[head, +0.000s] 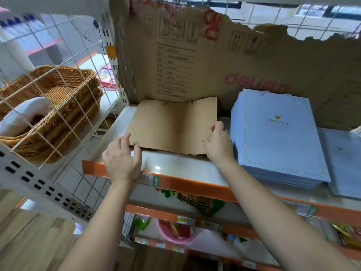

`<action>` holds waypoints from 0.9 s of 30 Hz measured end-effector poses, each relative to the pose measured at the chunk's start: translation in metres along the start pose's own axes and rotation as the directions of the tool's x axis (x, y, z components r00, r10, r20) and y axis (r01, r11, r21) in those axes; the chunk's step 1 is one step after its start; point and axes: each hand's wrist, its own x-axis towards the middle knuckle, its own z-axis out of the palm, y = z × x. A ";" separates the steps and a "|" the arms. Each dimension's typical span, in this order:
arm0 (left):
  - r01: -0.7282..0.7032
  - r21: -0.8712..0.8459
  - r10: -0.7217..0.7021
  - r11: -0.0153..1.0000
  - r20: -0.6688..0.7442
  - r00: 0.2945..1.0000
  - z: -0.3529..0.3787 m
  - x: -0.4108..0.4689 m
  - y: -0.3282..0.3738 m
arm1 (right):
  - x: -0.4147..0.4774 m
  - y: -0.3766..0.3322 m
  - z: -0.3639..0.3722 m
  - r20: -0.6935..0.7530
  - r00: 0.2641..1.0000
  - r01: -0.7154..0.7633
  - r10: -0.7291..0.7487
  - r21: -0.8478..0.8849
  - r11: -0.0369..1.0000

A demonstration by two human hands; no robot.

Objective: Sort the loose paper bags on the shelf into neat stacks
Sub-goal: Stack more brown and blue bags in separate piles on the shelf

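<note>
A flat brown paper bag [172,126] lies on the white shelf [181,169] against the cardboard backing. My left hand [122,159] touches the bag's near left corner with relaxed fingers. At the bag's right edge my right hand [217,141] rests with its fingers curled at the edge; whether it pinches the paper I cannot tell. A neat stack of light blue paper bags [277,137] with a gold crown print stands just right of that hand. Another flat pale blue bag [343,163] lies further right.
A torn cardboard sheet [224,61] lines the back of the shelf. Wicker baskets [54,106] sit behind a white wire grid on the left. An orange shelf rim [175,182] runs along the front, with lower shelves of goods beneath.
</note>
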 end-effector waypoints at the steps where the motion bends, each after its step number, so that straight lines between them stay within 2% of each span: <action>1: 0.001 -0.001 -0.001 1.000 -0.004 1.000 0.000 0.000 0.000 | -0.002 0.000 0.001 -0.003 1.000 -0.002 0.001 -0.066 0.998; 5: -0.005 -0.014 0.005 1.000 -0.032 0.999 0.001 -0.001 0.000 | -0.004 0.002 0.002 -0.013 1.000 -0.006 0.003 -0.221 0.975; 10: -0.007 -0.005 0.006 1.000 -0.029 1.000 0.003 0.000 -0.001 | -0.015 0.007 0.005 0.128 0.991 0.033 0.025 -0.427 0.903; 14: 0.000 -0.004 0.000 1.000 -0.015 1.000 0.005 0.001 -0.002 | -0.027 0.014 0.008 0.235 0.969 0.032 0.072 -0.412 0.911; 22: 0.005 0.029 -0.005 1.000 0.011 1.000 0.005 0.000 -0.003 | -0.023 0.019 0.014 0.160 0.986 0.107 -0.038 -0.445 0.889; 27: -0.048 0.061 0.045 0.997 0.049 0.998 0.000 -0.001 0.003 | -0.025 0.014 0.004 0.225 0.973 0.139 -0.048 -0.404 0.904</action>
